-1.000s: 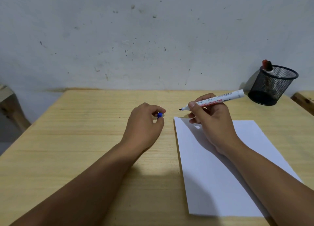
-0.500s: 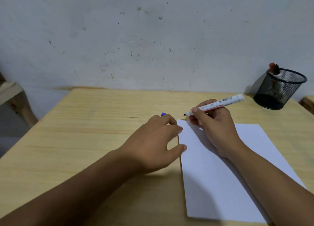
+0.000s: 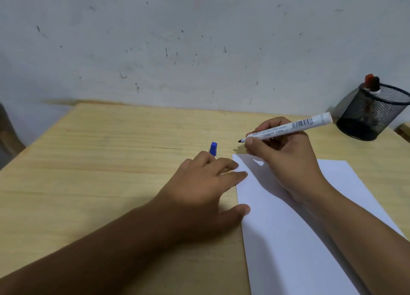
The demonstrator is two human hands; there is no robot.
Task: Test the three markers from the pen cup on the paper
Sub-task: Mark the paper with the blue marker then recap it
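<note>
My right hand (image 3: 286,159) grips an uncapped white marker (image 3: 286,129), tip pointing left just above the far left corner of the white paper (image 3: 288,239). My left hand (image 3: 204,192) lies flat with fingers spread, fingertips and thumb pressing the paper's left edge. The marker's blue cap (image 3: 213,148) stands on the wooden table (image 3: 99,161) just beyond my left fingers. A black mesh pen cup (image 3: 372,112) at the far right holds two more markers (image 3: 372,83), one red-capped, one black-capped.
A pale, speckled wall (image 3: 199,39) rises directly behind the table. A wooden piece (image 3: 402,130) shows at the right edge beside the cup, and a dark shape (image 3: 6,135) past the table's left side.
My left hand set the blue cap down on the table, then opened and moved right onto the paper's edge. My right hand kept the marker near the paper's corner.
</note>
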